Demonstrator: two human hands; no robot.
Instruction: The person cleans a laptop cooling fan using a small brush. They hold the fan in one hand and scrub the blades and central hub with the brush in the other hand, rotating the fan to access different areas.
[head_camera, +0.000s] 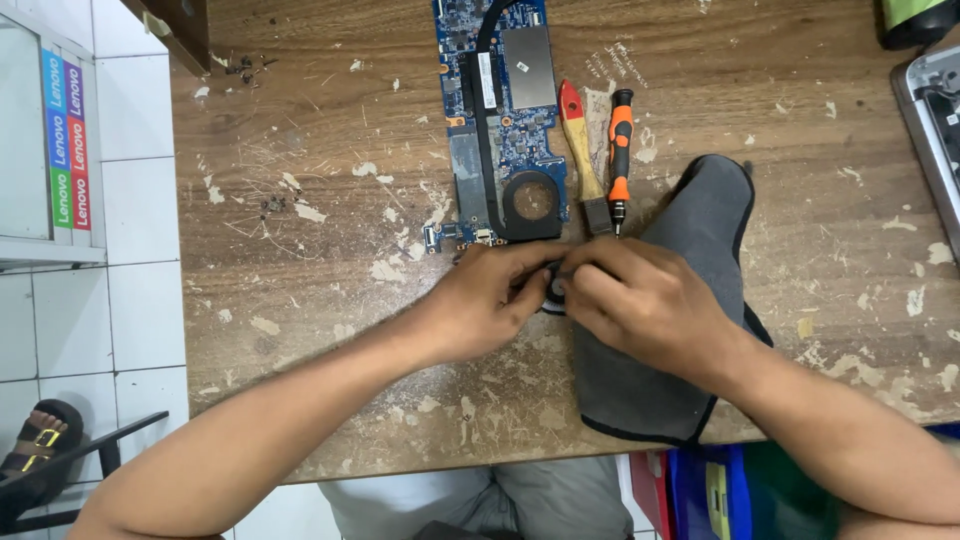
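Both hands meet at centre frame over a small dark round part (553, 287). Left hand (480, 300) has its fingers curled onto the part from the left. Right hand (645, 300) pinches it from the right, fingers bent and closed on it. The part is mostly covered by the fingers; can't tell what it is beyond dark and roundish. It sits at the left edge of a grey cloth pad (690, 240), just below the circuit board.

Grey pad with dark trim runs from centre right down to the table's near edge, under the right hand and wrist.

Blue circuit board (500, 120) lies top centre, with a black fan (532, 200) at its lower right corner and a black heat pipe running up from it. The board's lower edge is just above the fingertips.

Right of the board, side by side: a brush with a red-tipped wooden handle (578, 140) and an orange-and-black screwdriver (620, 150), tips pointing down toward the hands.

Worn wooden table (330, 270), scratched, flecked with pale patches. A few small dark screws (272, 205) left of the board, more at upper left.

Grey laptop shell (935, 120) at the right edge, cropped. White tiled floor and a sandalled foot (40, 440) at lower left.
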